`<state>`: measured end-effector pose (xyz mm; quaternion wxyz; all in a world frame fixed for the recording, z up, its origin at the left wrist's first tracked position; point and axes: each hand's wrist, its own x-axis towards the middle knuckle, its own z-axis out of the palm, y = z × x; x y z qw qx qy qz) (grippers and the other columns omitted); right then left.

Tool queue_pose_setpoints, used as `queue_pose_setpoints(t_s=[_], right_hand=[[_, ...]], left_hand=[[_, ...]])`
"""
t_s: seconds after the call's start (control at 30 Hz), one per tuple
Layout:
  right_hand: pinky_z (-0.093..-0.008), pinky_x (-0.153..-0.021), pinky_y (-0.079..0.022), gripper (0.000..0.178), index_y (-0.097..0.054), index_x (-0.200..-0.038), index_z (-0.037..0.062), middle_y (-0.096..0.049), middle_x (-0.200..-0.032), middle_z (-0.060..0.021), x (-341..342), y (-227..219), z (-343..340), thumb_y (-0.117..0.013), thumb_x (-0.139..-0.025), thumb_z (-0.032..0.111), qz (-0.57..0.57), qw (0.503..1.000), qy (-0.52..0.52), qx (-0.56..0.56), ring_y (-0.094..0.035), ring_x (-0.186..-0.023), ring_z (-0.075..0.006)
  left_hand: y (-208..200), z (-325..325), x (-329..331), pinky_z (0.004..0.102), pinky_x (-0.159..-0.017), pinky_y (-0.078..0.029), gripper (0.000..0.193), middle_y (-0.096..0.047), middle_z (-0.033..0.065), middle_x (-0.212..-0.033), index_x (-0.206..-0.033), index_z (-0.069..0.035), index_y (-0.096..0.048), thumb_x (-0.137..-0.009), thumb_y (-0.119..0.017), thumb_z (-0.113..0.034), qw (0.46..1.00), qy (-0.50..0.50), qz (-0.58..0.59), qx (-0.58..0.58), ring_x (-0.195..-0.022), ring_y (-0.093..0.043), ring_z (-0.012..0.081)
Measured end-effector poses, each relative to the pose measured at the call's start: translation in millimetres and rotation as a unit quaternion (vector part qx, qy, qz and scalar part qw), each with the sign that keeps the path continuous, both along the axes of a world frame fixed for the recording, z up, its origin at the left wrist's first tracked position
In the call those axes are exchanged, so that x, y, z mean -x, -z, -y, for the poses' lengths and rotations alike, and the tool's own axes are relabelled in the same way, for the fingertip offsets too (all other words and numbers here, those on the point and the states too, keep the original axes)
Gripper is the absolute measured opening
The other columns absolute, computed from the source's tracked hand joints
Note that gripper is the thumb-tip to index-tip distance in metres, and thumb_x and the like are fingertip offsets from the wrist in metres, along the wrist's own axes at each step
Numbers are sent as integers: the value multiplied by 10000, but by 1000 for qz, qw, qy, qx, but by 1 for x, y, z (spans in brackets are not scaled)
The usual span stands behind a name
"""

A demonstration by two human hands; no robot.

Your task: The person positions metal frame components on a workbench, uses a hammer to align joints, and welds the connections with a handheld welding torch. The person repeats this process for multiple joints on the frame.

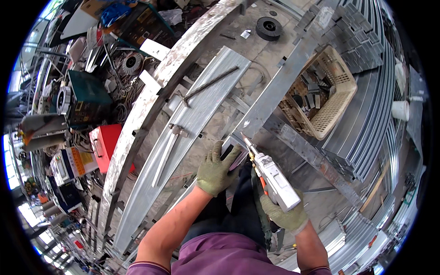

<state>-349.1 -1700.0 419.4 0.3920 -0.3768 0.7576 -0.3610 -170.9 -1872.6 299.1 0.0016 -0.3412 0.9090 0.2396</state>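
My right hand point(286, 213), in a green work glove, grips the rear of a white handheld laser welding gun point(275, 179). Its narrow metal tip points up and left at the near end of a long grey steel beam point(275, 85). An orange line runs along the gun's side, and a dark cable hangs below. My left hand point(214, 170), gloved too, has thumb and fingers on either side of a short grey metal piece point(227, 145) at the beam's end, just left of the tip. The palm side of that hand is hidden.
On a steel channel point(201, 98) at left lie a hammer point(170, 149) and a rusty T-shaped rod point(208, 86). A cream plastic crate point(337, 103) of metal offcuts stands right, beside stacked steel profiles point(360, 117). A red box point(106, 146) and cluttered equipment fill the far left.
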Motion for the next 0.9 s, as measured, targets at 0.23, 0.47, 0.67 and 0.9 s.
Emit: queue_pose_setpoints(t_s=[0.23,0.47,0.67,0.9], right_hand=[[-309,-718,-583,280,-748,-1187,-19,-745,-929,-48,-30,8,8,-823,-930,62,14,1000,5,-15,-692,-823,-99],[-285,-726,-553,294,-725,-1217,-5,-698,-936,-8,-46,1,13,-823,-950,67,62,996,47,-42,-644,-819,-92],[-303,-727,-553,321,-730,-1248,9,-701,-930,-10,-45,5,16,-821,-946,68,21,998,8,-53,-644,-816,-97],[-318,-740,-566,315,-741,-1231,9,-725,-943,-43,-44,10,14,-827,-941,99,-41,998,-30,-43,-669,-824,-116]], left_hand=[[6,1,-7,587,-1084,-530,768,-496,306,-1562,-1634,-327,-529,-922,-798,-431,999,2,-28,-20,-1311,-606,513],[9,4,-8,589,-1081,-515,732,-486,328,-1577,-1610,-269,-542,-937,-767,-447,999,25,-26,-30,-1413,-538,500],[10,4,-8,584,-1076,-512,703,-484,327,-1578,-1580,-255,-565,-934,-762,-453,999,23,-19,-38,-1446,-510,490],[9,5,-8,584,-1097,-503,692,-496,306,-1564,-1570,-254,-575,-938,-762,-462,999,29,-22,-31,-1446,-509,479]])
